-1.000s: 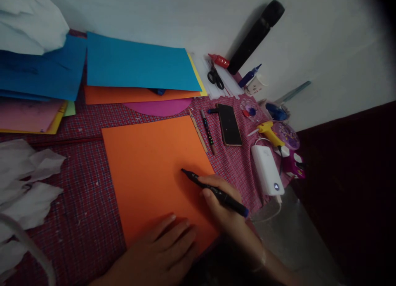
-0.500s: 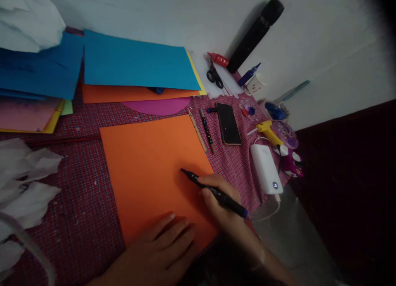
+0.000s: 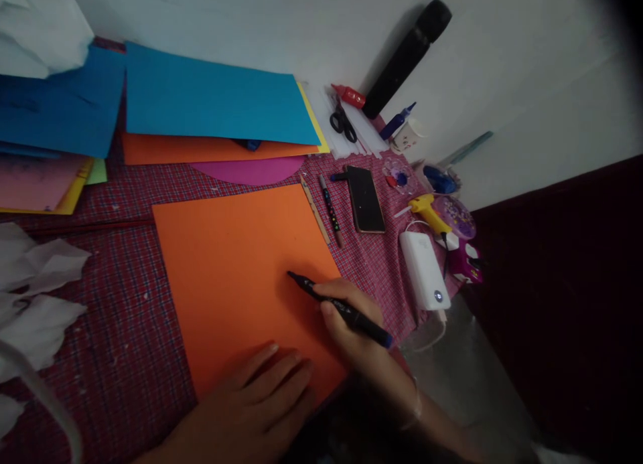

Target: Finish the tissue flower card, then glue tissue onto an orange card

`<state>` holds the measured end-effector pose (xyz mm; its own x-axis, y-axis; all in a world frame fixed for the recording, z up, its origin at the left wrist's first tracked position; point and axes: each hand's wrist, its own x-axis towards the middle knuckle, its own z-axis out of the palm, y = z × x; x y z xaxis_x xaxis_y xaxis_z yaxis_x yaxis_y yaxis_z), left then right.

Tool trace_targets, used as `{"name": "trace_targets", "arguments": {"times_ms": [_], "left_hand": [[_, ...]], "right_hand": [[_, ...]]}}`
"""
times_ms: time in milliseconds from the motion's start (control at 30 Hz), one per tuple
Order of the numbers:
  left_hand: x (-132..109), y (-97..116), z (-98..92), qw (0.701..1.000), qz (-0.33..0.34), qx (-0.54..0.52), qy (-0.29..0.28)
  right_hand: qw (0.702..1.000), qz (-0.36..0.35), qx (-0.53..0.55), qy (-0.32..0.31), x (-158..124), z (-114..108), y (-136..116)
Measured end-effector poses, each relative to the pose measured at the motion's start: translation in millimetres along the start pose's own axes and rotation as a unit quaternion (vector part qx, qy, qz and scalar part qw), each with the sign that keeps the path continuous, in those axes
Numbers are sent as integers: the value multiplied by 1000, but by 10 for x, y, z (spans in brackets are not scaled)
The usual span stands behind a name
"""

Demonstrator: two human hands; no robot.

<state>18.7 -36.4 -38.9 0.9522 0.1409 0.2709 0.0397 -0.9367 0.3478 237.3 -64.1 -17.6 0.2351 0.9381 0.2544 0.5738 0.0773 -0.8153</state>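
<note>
A plain orange sheet of paper (image 3: 236, 263) lies on the checked tablecloth in front of me. My left hand (image 3: 261, 397) rests on its lower edge, fingers stretched out flat. In my right hand (image 3: 354, 323) is a black marker (image 3: 369, 327) with a blue end, held in a writing grip over the right half of the sheet. Its dark tip points up and to the left; whether it touches the paper I cannot tell. No mark shows on the sheet. Right of the paper lie a pencil (image 3: 315, 209) and a dotted pen (image 3: 330, 211).
Blue card sheets (image 3: 216, 96) lie at the back, over orange and magenta paper. To the right are a phone (image 3: 366, 199), a white power bank (image 3: 424, 270), a yellow glue gun (image 3: 429, 213) and black scissors (image 3: 343, 124). Crumpled white paper (image 3: 40, 323) lies at left.
The whole view has shifted slightly, so everything appears a little further left. Both hands and the marker keep nearly the same place over the orange sheet.
</note>
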Motion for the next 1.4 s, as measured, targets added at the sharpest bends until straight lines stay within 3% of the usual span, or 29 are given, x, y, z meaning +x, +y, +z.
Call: {"name": "trace_targets", "arguments": {"times_ms": [233, 433, 667, 1400], "left_hand": [[-24, 4, 11, 1000, -6, 4, 3], [-45, -32, -39, 1000, 20, -14, -13], [-22, -35, -58, 999, 23, 10, -34], [-31, -12, -66, 999, 20, 8, -40]], "right_hand": [[1000, 24, 12, 9, -14, -27, -21], [991, 98, -16, 93, -381, -228, -170], [997, 50, -32, 42, -508, -188, -314], [1000, -17, 17, -12, -474, -84, -267]]}}
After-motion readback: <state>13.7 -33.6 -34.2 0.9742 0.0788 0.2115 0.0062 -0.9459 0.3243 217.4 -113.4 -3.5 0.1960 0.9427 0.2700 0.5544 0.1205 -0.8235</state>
